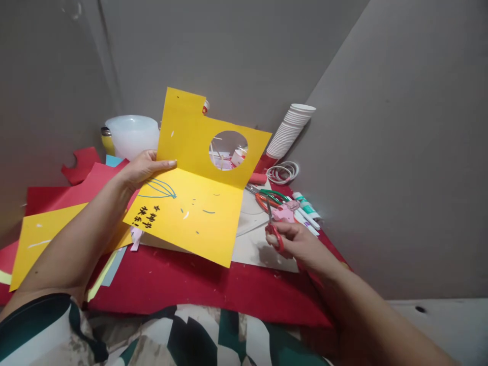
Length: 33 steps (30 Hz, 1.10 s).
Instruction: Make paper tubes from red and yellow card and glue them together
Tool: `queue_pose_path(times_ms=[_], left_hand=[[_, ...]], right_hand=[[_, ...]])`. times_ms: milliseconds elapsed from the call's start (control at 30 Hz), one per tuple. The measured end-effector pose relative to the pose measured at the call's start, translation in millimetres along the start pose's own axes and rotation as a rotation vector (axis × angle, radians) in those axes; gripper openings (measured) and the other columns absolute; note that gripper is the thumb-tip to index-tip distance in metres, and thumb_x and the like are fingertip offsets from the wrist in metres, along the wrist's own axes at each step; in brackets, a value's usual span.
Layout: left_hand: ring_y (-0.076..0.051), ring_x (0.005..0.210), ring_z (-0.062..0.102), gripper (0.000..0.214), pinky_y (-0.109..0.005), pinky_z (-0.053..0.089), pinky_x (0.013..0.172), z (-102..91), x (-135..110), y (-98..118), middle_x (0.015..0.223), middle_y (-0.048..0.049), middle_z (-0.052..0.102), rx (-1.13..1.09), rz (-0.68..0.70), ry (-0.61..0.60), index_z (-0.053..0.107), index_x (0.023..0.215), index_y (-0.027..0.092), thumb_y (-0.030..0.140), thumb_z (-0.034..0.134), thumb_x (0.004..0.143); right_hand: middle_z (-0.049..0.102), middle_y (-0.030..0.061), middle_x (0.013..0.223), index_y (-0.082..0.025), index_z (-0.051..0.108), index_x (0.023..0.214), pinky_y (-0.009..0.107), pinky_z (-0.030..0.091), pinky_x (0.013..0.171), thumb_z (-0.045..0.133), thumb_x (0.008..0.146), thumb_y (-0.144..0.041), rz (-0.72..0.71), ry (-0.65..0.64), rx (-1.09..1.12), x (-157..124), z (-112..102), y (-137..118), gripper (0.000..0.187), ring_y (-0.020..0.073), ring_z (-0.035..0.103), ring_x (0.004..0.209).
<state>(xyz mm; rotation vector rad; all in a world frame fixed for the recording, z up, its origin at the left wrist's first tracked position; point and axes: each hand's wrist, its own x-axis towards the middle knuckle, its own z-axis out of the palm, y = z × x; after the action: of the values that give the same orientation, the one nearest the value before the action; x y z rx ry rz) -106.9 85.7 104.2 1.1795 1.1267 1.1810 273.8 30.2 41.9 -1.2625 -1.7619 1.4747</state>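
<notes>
My left hand [147,166] grips a folded yellow paper card [206,203] at its left edge by the crease, thumb on the inner face. The card stands half unfolded above the table. Its upper panel has a round hole and a notch cut from the top edge; the lower panel bears a blue leaf-like drawing and black handwriting. To the right, clear of the card, my right hand [290,239] has its fingers in the red handles of a pair of scissors [275,236], blades pointing up. Beneath the scissors lies a pale sheet [263,256].
A white bowl [131,133] stands at the back left. Stacked paper cups [292,129] lean at the back right, near a coil of white cord [282,173]. Green-handled scissors [274,194], markers and a glue tube [305,203] lie right. Red paper [97,185] covers the left.
</notes>
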Motion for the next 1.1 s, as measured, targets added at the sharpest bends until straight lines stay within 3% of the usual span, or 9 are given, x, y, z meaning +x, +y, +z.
queue_pose_path(times_ms=[100,300,633,833,967,1100], left_hand=[[-0.024,0.074,0.077,0.031,-0.031,0.062,0.064,1.8,2.9,-5.0,0.084,-0.0127,0.079,0.012,-0.025,0.032,0.078,0.091,0.013,0.022,0.084,0.061],[-0.029,0.078,0.079,0.032,-0.035,0.063,0.065,10.7,1.8,-7.4,0.086,-0.012,0.08,0.039,-0.059,0.072,0.078,0.089,0.014,0.02,0.084,0.058],[-0.026,0.067,0.076,0.03,-0.032,0.06,0.056,26.0,-1.1,-6.3,0.082,-0.0109,0.079,0.09,-0.176,0.099,0.078,0.083,0.015,0.021,0.083,0.054],[-0.034,0.083,0.078,0.036,-0.04,0.063,0.067,22.5,5.4,-20.7,0.086,-0.0132,0.079,0.108,-0.231,0.1,0.078,0.089,0.016,0.025,0.087,0.055],[-0.037,0.084,0.078,0.038,-0.044,0.064,0.07,19.0,10.1,-28.8,0.087,-0.0151,0.079,0.123,-0.258,0.09,0.077,0.092,0.013,0.026,0.087,0.058],[-0.032,0.07,0.077,0.042,-0.04,0.063,0.061,20.3,10.3,-29.4,0.079,-0.0143,0.079,0.13,-0.308,0.052,0.077,0.092,0.012,0.028,0.09,0.055]], right_hand=[[0.039,-0.0053,0.057,-0.017,0.049,0.057,0.022,0.026,0.052,0.086,0.06,-0.058,0.001,-0.045,-0.073,-2.9,-9.7,-14.8,0.055,0.0075,0.032,0.057],[0.035,-0.0055,0.058,-0.02,0.041,0.06,0.025,0.026,0.053,0.071,0.077,-0.061,-0.033,-0.264,-0.326,0.2,-17.6,-24.7,0.053,0.0093,0.031,0.057],[0.035,-0.0052,0.059,-0.021,0.042,0.062,0.026,0.026,0.055,0.063,0.081,-0.059,-0.088,-0.284,-0.467,17.8,-18.8,-18.5,0.047,0.0103,0.033,0.059],[0.035,-0.0056,0.059,-0.02,0.047,0.063,0.025,0.024,0.052,0.064,0.08,-0.054,-0.094,-0.311,-0.485,25.1,-16.2,-15.2,0.041,0.0092,0.031,0.056],[0.028,-0.0075,0.055,-0.022,0.037,0.058,0.024,0.021,0.048,0.066,0.078,-0.051,-0.113,-0.331,-0.457,28.2,-15.0,-11.4,0.046,0.0074,0.026,0.052],[0.025,-0.0078,0.055,-0.023,0.032,0.057,0.025,0.019,0.048,0.067,0.078,-0.05,-0.113,-0.365,-0.393,29.0,-15.1,-6.3,0.049,0.0071,0.024,0.052]])
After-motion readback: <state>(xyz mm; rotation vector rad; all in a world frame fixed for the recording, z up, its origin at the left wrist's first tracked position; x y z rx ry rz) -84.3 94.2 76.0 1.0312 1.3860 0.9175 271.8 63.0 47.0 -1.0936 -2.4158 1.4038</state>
